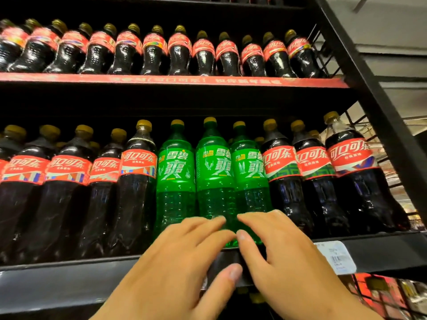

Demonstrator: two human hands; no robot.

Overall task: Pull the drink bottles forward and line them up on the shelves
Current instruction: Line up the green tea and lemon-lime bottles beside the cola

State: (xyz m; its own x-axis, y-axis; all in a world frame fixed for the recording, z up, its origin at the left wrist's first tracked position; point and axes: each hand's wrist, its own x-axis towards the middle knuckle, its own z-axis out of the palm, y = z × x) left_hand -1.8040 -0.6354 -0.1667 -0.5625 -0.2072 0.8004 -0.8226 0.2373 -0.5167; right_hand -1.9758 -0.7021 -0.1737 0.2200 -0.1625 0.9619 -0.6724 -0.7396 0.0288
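Hands, left [182,257] and right [282,245], fingers spread flat (gripping nothing), meet just before the upright middle green bottle [215,172] at the shelf's front edge [69,271].

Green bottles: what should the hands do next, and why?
Probably curl both hands, left hand and right hand, round the middle green bottle and ease it level with its neighbours; the straight fingers only reach its base.
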